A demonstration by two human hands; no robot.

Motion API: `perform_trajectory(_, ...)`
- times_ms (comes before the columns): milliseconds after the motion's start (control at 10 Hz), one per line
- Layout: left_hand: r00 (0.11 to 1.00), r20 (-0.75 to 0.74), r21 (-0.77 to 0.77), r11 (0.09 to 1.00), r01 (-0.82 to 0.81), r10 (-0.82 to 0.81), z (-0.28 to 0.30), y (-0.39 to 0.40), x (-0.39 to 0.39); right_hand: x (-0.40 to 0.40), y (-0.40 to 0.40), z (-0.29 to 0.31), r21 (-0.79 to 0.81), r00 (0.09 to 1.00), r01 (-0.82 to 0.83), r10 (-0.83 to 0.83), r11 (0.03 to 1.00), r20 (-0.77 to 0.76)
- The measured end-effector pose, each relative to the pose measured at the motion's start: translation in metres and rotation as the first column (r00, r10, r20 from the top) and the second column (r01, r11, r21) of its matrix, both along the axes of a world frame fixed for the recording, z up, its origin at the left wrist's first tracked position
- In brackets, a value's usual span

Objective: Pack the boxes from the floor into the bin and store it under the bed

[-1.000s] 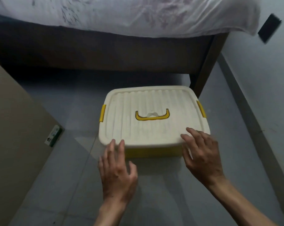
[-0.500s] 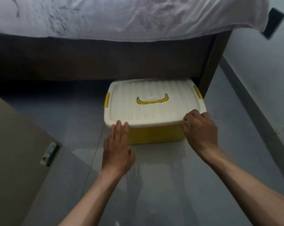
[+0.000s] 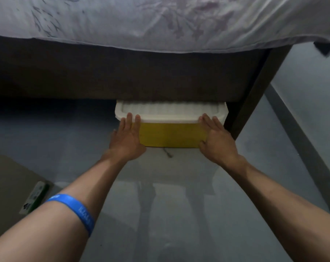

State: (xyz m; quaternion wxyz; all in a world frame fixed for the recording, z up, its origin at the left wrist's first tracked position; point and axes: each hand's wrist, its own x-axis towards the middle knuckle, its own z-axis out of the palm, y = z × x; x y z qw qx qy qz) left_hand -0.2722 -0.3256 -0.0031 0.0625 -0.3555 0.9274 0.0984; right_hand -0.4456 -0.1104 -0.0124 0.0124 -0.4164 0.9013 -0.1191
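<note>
The yellow bin (image 3: 171, 136) with its white ribbed lid (image 3: 170, 112) sits on the floor, most of it hidden under the dark bed frame (image 3: 122, 76). Only its front wall and the lid's front strip show. My left hand (image 3: 127, 138) presses flat against the bin's front left corner, fingers straight and reaching the lid's edge. My right hand (image 3: 216, 139) presses flat on the front right corner in the same way. No boxes are visible; the lid is on.
A dark bed leg (image 3: 255, 91) stands just right of the bin. White bedding (image 3: 160, 21) hangs over the frame. A brown board with a green-white label (image 3: 34, 197) lies at the left. A wall with its skirting (image 3: 302, 129) runs along the right. A small scrap (image 3: 168, 154) lies before the bin.
The bin has slid forward across the floor and gone mostly under the bed. Both hands followed it, arms now stretched out, the right hand flattened against its front.
</note>
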Motion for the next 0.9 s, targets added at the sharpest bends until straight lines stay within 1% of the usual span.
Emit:
perform_trajectory(200,0.999,0.034,0.051,0.999,-0.006,0.004,0.002,-0.016,-0.023,-0.029,-0.015,0.003,0.104,0.999,-0.015,0.010,0.995,0.046)
perform_trajectory(300,0.999,0.032,0.058,0.998,-0.007,0.006,0.003,-0.022,-0.028,-0.037,-0.023,0.006,0.129,0.998,-0.011,0.003,0.992,0.062)
perform_trajectory(400,0.999,0.043,0.050,0.999,0.016,-0.018,0.007,-0.032,-0.036,-0.049,-0.030,0.012,0.165,0.997,-0.021,0.008,0.986,0.079)
perform_trajectory(500,0.999,0.042,0.060,0.998,0.021,-0.023,0.010,-0.036,-0.038,-0.052,-0.033,0.015,0.216,0.999,-0.035,0.026,0.976,0.044)
perform_trajectory(600,0.999,0.014,0.060,0.998,0.029,-0.030,0.010,-0.038,-0.040,-0.053,-0.038,0.021,0.252,0.999,-0.030,0.019,0.967,0.046)
perform_trajectory(700,0.999,0.031,0.047,0.998,0.037,-0.039,0.009,-0.040,-0.041,-0.054,-0.043,0.030,0.283,0.996,-0.025,-0.001,0.959,0.093)
perform_trajectory(800,0.999,0.046,0.071,0.997,0.023,-0.026,0.011,-0.038,-0.040,-0.041,-0.045,0.025,0.321,0.996,-0.043,0.016,0.946,0.087)
perform_trajectory(900,1.000,0.010,0.165,0.986,-0.002,0.000,0.018,-0.033,-0.039,-0.046,-0.045,0.033,0.317,0.998,-0.033,0.011,0.948,0.069)
